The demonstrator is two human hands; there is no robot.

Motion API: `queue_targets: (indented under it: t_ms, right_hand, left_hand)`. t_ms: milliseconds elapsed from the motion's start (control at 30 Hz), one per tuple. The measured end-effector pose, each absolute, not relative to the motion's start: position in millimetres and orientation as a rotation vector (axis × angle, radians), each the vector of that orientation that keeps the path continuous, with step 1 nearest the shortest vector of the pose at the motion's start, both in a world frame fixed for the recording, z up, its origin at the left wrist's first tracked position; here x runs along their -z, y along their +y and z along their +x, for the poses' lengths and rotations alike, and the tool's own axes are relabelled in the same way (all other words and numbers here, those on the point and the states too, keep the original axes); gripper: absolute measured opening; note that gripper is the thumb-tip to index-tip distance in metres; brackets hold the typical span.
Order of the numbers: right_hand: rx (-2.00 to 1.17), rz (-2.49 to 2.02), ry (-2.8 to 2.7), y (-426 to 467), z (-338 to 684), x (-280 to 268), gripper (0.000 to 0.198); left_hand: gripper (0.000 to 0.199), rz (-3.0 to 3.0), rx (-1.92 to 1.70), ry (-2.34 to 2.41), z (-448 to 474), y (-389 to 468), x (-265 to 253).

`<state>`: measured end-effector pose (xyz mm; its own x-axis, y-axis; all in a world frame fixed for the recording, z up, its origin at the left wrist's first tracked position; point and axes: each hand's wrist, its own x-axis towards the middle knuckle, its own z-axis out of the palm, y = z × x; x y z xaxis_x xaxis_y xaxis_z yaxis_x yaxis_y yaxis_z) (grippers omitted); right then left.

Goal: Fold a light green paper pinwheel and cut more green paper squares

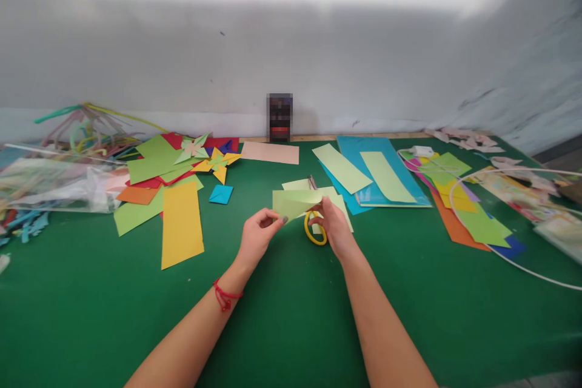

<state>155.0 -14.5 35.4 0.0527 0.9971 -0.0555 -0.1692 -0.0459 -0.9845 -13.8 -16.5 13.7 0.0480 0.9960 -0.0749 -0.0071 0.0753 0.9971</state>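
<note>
A light green piece of paper is held up between my two hands, and it looks bent or folded toward its right end. My left hand pinches its lower left edge between thumb and finger. At the right end, the fingers of my right hand are closed on the same paper. Scissors with yellow handles lie just under and beside my right hand, their blade tips pointing away. Other pale green paper pieces lie beneath the scissors, partly hidden by the held paper and my right hand.
Pale green strips and a blue sheet lie at the back right. On the left are a yellow sheet, a blue folded square and folded paper stars. A white cable loops over coloured papers at right.
</note>
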Motion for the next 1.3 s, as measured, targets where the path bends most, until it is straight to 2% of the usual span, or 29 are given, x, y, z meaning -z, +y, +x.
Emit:
queue_targets:
  t_ms: [167, 333, 533, 733, 1167, 1300]
  right_hand:
    - [-1.222, -1.185, -1.102, -11.6, 144.7, -31.4, 0.033]
    - [-1.193, -1.283, -0.968, -14.3, 143.4, -23.7, 0.037]
    - [-1.271, -1.215, -0.919, -20.5, 139.0, -20.4, 0.040]
    - [-1.292, -1.250, -0.917, -31.3, 133.3, -29.3, 0.035]
    - [-1.376, -1.219, -0.986, -35.2, 137.6, -40.7, 0.032]
    - [-1.326, -1.251, -0.965, -37.3, 134.6, -37.5, 0.031]
  left_hand:
    - [0.026, 1.144, -1.048, 1.105, -5.7, -9.2, -22.4]
    - [0.027, 1.126, -0.970, 0.987, -6.2, -7.1, -32.0]
    - [0.040, 1.172, -0.948, 1.061, -10.7, -11.0, -46.9]
    - [0.017, 1.372, -0.913, 1.225, -11.1, -19.8, -54.3]
    - [0.029, 1.397, -0.856, 1.386, -18.2, -21.6, -65.9]
    - [0.020, 1.460, -0.890, 1.354, -20.0, -21.3, -67.1]
